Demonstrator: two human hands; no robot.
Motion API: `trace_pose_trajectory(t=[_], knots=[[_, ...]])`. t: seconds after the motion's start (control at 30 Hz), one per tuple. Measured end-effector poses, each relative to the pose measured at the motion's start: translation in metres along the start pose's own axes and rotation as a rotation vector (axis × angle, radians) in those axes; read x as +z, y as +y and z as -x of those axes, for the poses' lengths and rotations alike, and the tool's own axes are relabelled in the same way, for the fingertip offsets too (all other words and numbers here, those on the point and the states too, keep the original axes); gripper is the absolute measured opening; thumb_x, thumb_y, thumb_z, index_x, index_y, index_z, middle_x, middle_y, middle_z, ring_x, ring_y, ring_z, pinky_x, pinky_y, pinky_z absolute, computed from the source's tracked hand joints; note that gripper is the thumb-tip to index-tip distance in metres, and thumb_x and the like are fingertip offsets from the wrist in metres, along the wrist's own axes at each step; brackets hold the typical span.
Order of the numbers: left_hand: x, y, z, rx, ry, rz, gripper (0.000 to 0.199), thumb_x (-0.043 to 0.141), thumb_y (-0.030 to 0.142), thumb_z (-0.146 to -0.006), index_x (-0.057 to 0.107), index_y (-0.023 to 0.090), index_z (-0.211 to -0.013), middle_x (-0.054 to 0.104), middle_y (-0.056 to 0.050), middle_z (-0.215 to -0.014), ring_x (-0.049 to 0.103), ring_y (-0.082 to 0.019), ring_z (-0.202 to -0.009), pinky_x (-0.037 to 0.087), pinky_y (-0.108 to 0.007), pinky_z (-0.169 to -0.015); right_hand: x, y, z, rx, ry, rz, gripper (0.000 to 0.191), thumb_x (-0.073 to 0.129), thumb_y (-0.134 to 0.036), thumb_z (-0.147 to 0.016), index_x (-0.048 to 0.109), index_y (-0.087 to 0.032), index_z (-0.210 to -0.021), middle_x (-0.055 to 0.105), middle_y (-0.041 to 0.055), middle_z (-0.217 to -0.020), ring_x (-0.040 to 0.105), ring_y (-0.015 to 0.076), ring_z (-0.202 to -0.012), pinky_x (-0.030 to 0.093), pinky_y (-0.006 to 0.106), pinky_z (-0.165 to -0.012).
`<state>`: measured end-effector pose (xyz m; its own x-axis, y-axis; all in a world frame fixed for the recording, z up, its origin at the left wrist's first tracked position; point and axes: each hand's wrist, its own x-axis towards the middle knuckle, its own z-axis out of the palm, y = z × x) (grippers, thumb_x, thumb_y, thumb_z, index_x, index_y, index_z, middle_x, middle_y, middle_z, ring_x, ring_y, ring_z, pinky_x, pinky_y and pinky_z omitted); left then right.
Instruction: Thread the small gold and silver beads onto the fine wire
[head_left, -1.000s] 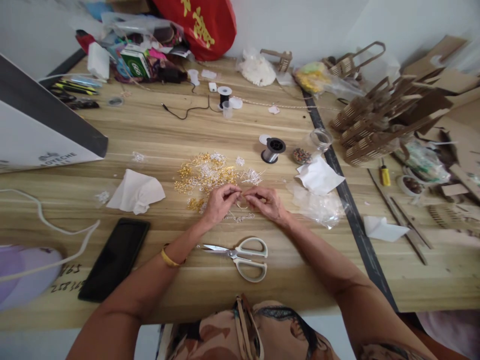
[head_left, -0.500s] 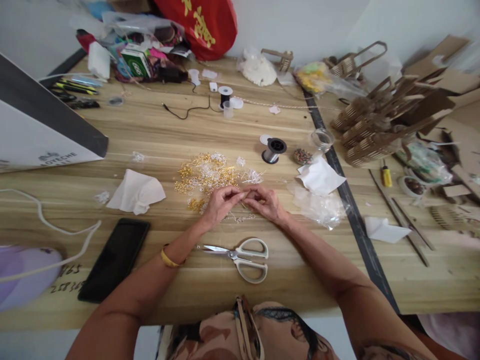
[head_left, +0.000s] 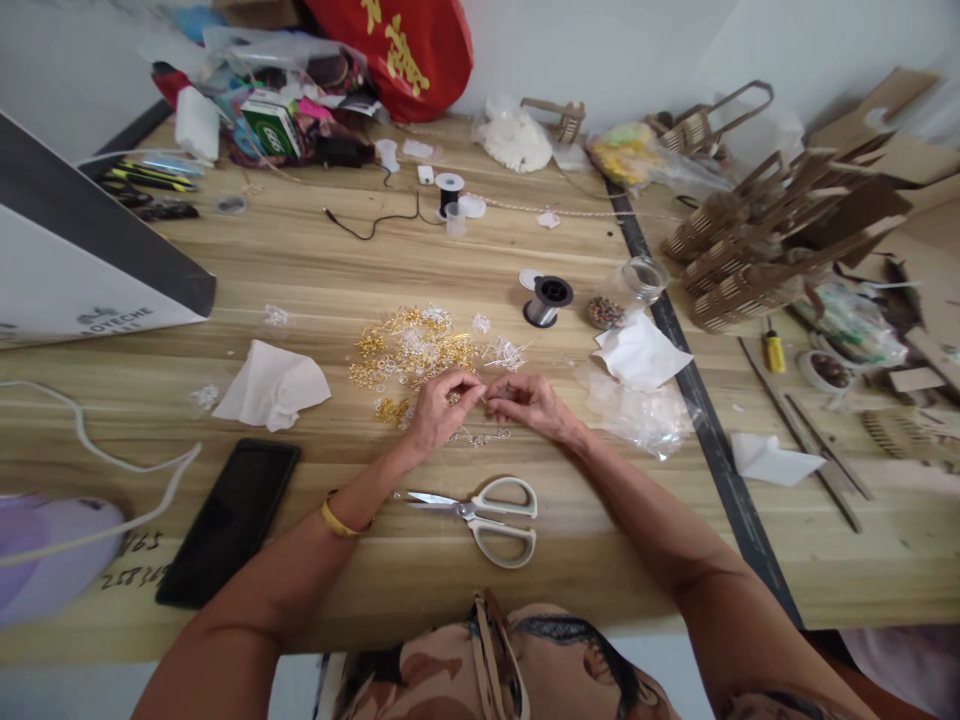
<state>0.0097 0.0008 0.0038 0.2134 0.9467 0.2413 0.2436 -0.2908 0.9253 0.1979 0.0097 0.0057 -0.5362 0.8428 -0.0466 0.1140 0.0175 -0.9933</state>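
My left hand (head_left: pixel 444 410) is closed in a pinch, thumb against fingertips. Facing it, my right hand (head_left: pixel 531 405) pinches too, with a narrow gap between the two sets of fingertips. Whatever they hold is too small to make out. Just beyond the hands lies a heap of gold and silver jewelry findings (head_left: pixel 420 345), with thin silver pins (head_left: pixel 506 352) at its right side. A small silver chain (head_left: pixel 484 437) rests on the table below my fingers. Nearer to me lie scissors with white handles (head_left: pixel 480 510), blades slightly apart and pointing left.
Left are a white cloth (head_left: pixel 274 385) and a black phone (head_left: pixel 229 520). A wire spool (head_left: pixel 549 302), a tipped jar of beads (head_left: pixel 626 290) and clear plastic bags (head_left: pixel 645 415) lie right. Brown slatted baskets (head_left: pixel 742 250) stand far right. A large box (head_left: pixel 90 240) stands at left.
My fingertips, which met in the earlier frame, are now slightly apart. The scissors, the heap and the chain lie where they were.
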Motion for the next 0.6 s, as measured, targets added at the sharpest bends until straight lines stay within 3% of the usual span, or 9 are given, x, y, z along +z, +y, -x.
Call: trace_pose_trajectory(t=[0.27, 0.43, 0.6], knots=[[0.001, 0.001, -0.002, 0.014, -0.065, 0.092, 0.014, 0.06, 0.028, -0.084, 0.064, 0.017, -0.077, 0.07, -0.007, -0.093, 0.063, -0.017, -0.09, 0.049, -0.032, -0.084, -0.003, -0.007, 0.0, 0.006, -0.111, -0.034, 0.028, 0.066, -0.041, -0.082, 0.066, -0.013, -0.087, 0.069, 0.0052, -0.077, 0.065, 0.0128, -0.067, 0.055, 0.028, -0.065], [-0.001, 0.001, -0.003, -0.08, -0.138, 0.19, 0.015, 0.055, 0.03, -0.088, 0.063, 0.017, -0.085, 0.072, -0.008, -0.104, 0.066, -0.018, -0.094, 0.051, -0.032, -0.085, -0.001, -0.007, 0.001, -0.096, -0.022, 0.261, 0.021, 0.059, -0.033, -0.087, 0.067, -0.014, -0.085, 0.067, 0.0037, -0.073, 0.061, 0.0116, -0.062, 0.049, 0.024, -0.061], [-0.003, -0.002, -0.004, -0.042, -0.171, 0.087, 0.017, 0.051, 0.029, -0.091, 0.062, 0.017, -0.085, 0.07, -0.009, -0.11, 0.065, -0.02, -0.103, 0.048, -0.034, -0.091, 0.004, 0.003, 0.0, -0.19, 0.025, 0.457, 0.019, 0.055, -0.028, -0.089, 0.067, -0.013, -0.089, 0.063, 0.0018, -0.072, 0.05, 0.0086, -0.058, 0.04, 0.021, -0.056]])
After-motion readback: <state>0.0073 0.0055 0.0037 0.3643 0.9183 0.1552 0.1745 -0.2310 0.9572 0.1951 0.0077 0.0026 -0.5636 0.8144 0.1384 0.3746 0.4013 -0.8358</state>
